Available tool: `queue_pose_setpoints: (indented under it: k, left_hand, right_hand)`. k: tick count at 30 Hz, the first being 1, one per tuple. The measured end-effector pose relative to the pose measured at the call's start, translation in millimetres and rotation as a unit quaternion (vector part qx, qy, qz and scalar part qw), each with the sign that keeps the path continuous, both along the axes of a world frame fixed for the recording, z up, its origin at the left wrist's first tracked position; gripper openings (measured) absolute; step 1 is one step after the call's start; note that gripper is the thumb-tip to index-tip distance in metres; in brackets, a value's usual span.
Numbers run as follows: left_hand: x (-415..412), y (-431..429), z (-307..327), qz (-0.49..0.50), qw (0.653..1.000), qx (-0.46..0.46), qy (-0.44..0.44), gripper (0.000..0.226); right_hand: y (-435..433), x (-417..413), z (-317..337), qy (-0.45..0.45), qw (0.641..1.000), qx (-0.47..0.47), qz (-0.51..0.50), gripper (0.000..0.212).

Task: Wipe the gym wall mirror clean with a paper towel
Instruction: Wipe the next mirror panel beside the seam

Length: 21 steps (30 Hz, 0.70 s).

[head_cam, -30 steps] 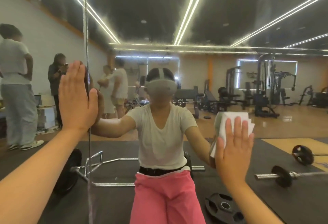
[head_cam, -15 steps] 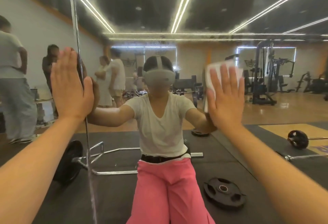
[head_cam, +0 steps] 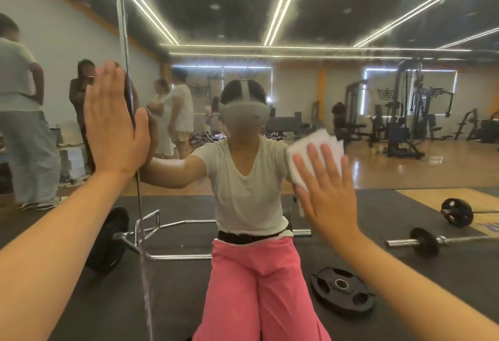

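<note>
A folded white paper towel (head_cam: 310, 142) is pressed flat against the gym wall mirror (head_cam: 351, 16) by the right hand (head_cam: 328, 197), fingers straight; the left hand (head_cam: 114, 124) is braced flat on the glass beside a vertical seam (head_cam: 124, 29). Wiping is judged partway done — a speckled hazy band (head_cam: 270, 50) higher up looks uncleaned. Weight machines (head_cam: 405, 124), barbells (head_cam: 424, 240) and bystanders (head_cam: 24, 124) are reflected.

I see a loose weight plate (head_cam: 343, 296) lying flat on the black floor mat (head_cam: 378, 219), with a barbell (head_cam: 421, 241) just beyond it and another (head_cam: 456, 211) farther back. A chrome hex bar (head_cam: 178, 223) lies at left. A cable machine (head_cam: 405, 113) stands on the wooden floor (head_cam: 405, 170), bystanders (head_cam: 24, 124) stand far left, and light strips (head_cam: 283, 2) run overhead.
</note>
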<state>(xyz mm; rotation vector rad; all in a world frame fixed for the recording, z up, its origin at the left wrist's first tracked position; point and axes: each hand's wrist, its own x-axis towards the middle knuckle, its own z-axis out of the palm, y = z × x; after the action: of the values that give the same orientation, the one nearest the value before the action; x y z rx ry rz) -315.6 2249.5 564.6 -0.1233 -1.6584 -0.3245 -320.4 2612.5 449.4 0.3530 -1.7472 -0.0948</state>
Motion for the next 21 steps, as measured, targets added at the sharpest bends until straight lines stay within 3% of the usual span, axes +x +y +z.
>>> queue_pose_setpoints:
  k: [4,10,21]
  left_hand:
    - [1,1,-1,-0.005,1.000,0.005,-0.003,0.067]
    - [0,1,-1,-0.009,1.000,-0.009,0.013,0.066]
    - [0,-2,1,-0.001,1.000,-0.014,0.018,0.066]
  right_hand:
    - [4,4,-72,-0.036,0.995,0.095,0.002,0.053]
    - [7,9,-58,-0.046,0.991,0.122,0.002,0.052]
    - [-29,0,142,0.003,1.000,-0.002,-0.010,0.056]
